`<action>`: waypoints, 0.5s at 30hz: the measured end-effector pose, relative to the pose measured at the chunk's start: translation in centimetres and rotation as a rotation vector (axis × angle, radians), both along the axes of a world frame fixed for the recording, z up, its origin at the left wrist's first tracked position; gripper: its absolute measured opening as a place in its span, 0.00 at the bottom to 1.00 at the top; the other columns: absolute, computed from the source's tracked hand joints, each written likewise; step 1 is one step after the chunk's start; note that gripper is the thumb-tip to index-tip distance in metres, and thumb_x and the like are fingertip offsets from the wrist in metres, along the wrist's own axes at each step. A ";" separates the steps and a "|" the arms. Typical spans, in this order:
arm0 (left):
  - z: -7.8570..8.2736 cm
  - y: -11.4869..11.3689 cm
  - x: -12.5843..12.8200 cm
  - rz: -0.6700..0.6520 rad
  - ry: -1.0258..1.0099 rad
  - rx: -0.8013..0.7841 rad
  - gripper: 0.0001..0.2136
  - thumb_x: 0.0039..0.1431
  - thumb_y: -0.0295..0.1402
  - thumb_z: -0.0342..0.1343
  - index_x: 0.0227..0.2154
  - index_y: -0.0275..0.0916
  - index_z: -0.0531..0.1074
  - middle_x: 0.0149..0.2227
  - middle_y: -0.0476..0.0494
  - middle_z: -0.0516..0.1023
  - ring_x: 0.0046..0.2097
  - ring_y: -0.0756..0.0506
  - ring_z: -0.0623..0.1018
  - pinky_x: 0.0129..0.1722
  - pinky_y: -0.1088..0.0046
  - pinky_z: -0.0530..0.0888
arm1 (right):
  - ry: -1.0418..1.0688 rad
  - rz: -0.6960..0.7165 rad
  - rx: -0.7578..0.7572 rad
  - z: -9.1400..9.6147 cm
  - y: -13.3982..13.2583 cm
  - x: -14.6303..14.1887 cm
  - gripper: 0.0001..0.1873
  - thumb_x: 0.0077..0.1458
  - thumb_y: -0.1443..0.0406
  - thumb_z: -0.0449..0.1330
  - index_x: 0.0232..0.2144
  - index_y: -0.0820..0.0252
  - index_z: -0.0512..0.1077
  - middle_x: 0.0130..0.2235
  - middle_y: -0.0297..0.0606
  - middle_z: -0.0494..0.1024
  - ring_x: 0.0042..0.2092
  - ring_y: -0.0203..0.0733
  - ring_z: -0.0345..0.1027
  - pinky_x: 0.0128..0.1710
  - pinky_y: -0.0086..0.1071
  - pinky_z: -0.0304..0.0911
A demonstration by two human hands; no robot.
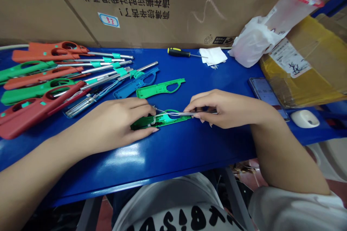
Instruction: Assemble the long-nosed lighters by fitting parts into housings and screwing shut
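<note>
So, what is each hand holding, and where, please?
Left hand presses the green shell at its handle end; right hand pinches the metal tube near its end.

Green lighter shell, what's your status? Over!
Left hand holding green lighter shell down. Right hand pinching metal tube at its end. Loose green half just beyond, not touching.

Lighter pile [48, 75] L on table [173, 151], open shell [162, 120] ctr, screwdriver [179, 52] behind it, phone [264, 90] & mouse [305, 118] R.
</note>
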State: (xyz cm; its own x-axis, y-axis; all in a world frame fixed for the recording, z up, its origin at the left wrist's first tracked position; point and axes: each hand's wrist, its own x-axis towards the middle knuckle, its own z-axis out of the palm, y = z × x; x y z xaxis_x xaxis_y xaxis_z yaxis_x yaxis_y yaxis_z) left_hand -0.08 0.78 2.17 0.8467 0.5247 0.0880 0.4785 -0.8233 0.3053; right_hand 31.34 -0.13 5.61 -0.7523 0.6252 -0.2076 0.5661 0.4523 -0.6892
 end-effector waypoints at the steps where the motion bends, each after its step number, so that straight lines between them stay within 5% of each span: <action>1: 0.0 0.0 0.0 -0.001 0.003 0.002 0.17 0.70 0.48 0.52 0.49 0.42 0.74 0.46 0.41 0.81 0.43 0.40 0.82 0.41 0.64 0.77 | 0.009 0.010 0.008 0.0 0.0 0.0 0.17 0.64 0.71 0.55 0.50 0.60 0.78 0.45 0.39 0.81 0.39 0.37 0.73 0.40 0.31 0.65; 15: 0.0 0.1 -0.2 0.009 0.005 -0.006 0.18 0.69 0.49 0.52 0.48 0.42 0.74 0.45 0.41 0.81 0.43 0.40 0.82 0.41 0.65 0.76 | -0.016 0.041 0.062 -0.1 -0.2 0.3 0.23 0.60 0.75 0.56 0.55 0.56 0.77 0.52 0.39 0.82 0.50 0.42 0.74 0.49 0.34 0.65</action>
State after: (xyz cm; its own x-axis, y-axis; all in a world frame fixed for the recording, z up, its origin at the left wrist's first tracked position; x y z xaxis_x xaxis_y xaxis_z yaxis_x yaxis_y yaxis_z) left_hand -0.24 0.90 2.22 0.8422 0.5331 0.0807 0.4876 -0.8169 0.3081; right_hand 31.59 -0.31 5.51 -0.7746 0.6058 -0.1817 0.5568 0.5170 -0.6502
